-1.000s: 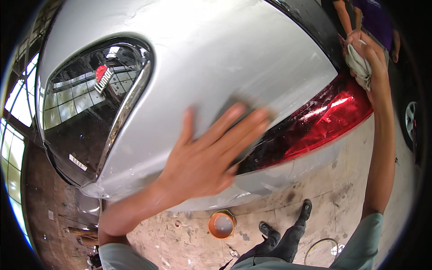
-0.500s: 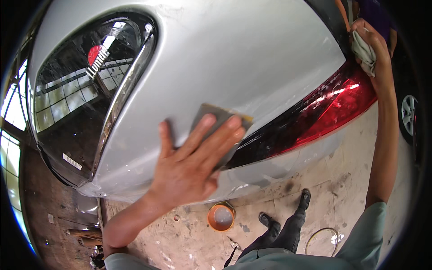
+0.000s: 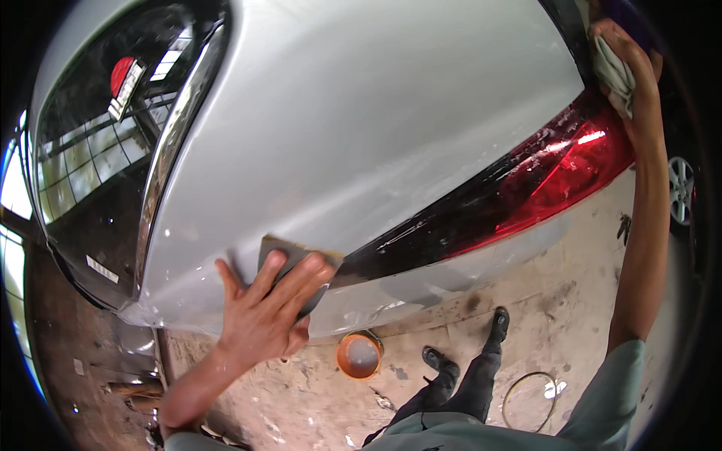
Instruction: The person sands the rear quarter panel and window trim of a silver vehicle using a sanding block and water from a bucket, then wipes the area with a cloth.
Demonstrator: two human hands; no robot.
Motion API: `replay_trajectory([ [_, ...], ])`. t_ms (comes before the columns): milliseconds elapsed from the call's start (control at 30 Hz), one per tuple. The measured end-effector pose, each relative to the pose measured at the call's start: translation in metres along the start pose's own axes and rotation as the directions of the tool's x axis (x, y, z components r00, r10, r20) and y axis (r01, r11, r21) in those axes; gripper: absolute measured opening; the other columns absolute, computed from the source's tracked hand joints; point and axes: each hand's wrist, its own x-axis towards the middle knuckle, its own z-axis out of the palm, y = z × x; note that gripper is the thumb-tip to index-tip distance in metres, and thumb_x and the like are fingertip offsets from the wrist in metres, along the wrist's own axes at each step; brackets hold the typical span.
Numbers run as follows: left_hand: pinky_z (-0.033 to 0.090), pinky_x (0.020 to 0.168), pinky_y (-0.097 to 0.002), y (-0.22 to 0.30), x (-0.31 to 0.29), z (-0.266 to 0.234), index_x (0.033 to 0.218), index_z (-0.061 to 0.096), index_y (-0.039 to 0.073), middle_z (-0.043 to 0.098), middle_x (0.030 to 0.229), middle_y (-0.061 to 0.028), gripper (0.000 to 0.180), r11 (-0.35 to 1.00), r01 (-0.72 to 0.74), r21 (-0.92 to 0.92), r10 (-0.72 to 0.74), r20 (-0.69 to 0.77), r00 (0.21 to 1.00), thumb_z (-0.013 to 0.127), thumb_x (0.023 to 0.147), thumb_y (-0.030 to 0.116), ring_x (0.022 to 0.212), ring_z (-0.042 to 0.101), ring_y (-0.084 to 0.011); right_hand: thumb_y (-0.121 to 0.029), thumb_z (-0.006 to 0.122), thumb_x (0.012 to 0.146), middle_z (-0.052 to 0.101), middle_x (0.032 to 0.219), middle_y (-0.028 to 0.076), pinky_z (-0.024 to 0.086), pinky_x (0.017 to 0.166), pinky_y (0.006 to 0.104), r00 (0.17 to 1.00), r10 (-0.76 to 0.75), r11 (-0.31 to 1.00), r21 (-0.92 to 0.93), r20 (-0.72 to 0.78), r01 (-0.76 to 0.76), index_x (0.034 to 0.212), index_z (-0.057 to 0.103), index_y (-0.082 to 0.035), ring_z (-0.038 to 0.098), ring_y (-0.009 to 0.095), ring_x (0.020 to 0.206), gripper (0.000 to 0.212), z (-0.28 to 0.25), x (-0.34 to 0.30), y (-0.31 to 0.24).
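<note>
My left hand point(image 3: 256, 319) presses a sheet of dark grey sandpaper point(image 3: 292, 255) flat against the silver car panel point(image 3: 361, 113), its fingers spread over the sheet. The sandpaper lies by the narrow inner end of the red and black tail light point(image 3: 579, 161). At the upper right, my right hand point(image 3: 641, 83) is closed around a crumpled pale cloth point(image 3: 615, 75), beside the light's outer end. The panel looks wet and shiny near the lower edge.
Dark rear glass point(image 3: 83, 173) with a chrome strip point(image 3: 169, 150) borders the panel on the left. An orange bucket point(image 3: 342, 362) of cloudy liquid stands on the stained floor near my feet. A thin hoop point(image 3: 554, 406) lies farther right. Someone in purple point(image 3: 635, 19) is beyond my right hand.
My left hand and the sandpaper have slid down and left along the panel, toward its lower edge. My right hand keeps hold of the cloth. The whole view has shifted slightly.
</note>
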Motion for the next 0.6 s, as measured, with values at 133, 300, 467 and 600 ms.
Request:
replay_trajectory([
  [133, -0.015, 0.109, -0.0640, 0.012, 0.042, -0.012, 0.145, 0.039, 0.024, 0.026, 0.155, 0.0060, 0.060, 0.982, 0.075, -0.171, -0.083, -0.042, 0.996, 0.036, 0.086, 0.029, 0.146, 0.013, -0.0205, -0.038, 0.049, 0.092, 0.052, 0.068, -0.004, 0.025, 0.038, 0.0148, 0.984, 0.009, 1.000, -0.021, 0.178, -0.005, 0.102, 0.062, -0.009, 0.044, 0.000, 0.050, 0.033, 0.003, -0.006, -0.013],
  [300, -0.015, 0.108, -0.0645, 0.013, 0.063, -0.024, 0.144, 0.042, 0.018, 0.032, 0.152, 0.0003, 0.062, 0.991, 0.007, -0.134, -0.015, -0.054, 0.998, 0.039, 0.083, 0.026, 0.146, 0.014, -0.0268, -0.045, 0.052, 0.089, 0.053, 0.068, -0.005, 0.023, 0.035, 0.0151, 0.971, 0.034, 0.997, -0.074, 0.238, -0.017, 0.109, 0.062, -0.009, 0.045, 0.000, 0.050, 0.042, -0.018, 0.003, -0.009],
  [467, -0.012, 0.109, -0.0650, 0.010, -0.052, 0.046, 0.138, 0.049, 0.028, 0.029, 0.153, 0.0056, 0.054, 0.989, 0.129, -0.078, -0.133, -0.041, 0.990, 0.038, 0.086, 0.032, 0.147, 0.008, -0.0215, -0.038, 0.049, 0.093, 0.054, 0.069, -0.005, 0.022, 0.035, 0.0150, 0.984, 0.005, 0.997, -0.081, 0.177, 0.010, 0.109, 0.063, -0.008, 0.044, 0.000, 0.048, 0.037, -0.001, -0.011, -0.017],
  [600, -0.011, 0.106, -0.0695, 0.002, -0.171, 0.100, 0.137, 0.044, 0.009, 0.021, 0.155, -0.0092, 0.053, 0.979, 0.199, 0.043, -0.199, -0.015, 0.980, 0.033, 0.091, 0.033, 0.146, 0.000, -0.0341, -0.041, 0.049, 0.093, 0.055, 0.071, -0.005, 0.022, 0.036, 0.0149, 0.997, 0.026, 0.998, -0.058, 0.075, -0.021, 0.116, 0.062, -0.009, 0.044, 0.000, 0.047, 0.042, 0.006, -0.009, -0.013],
])
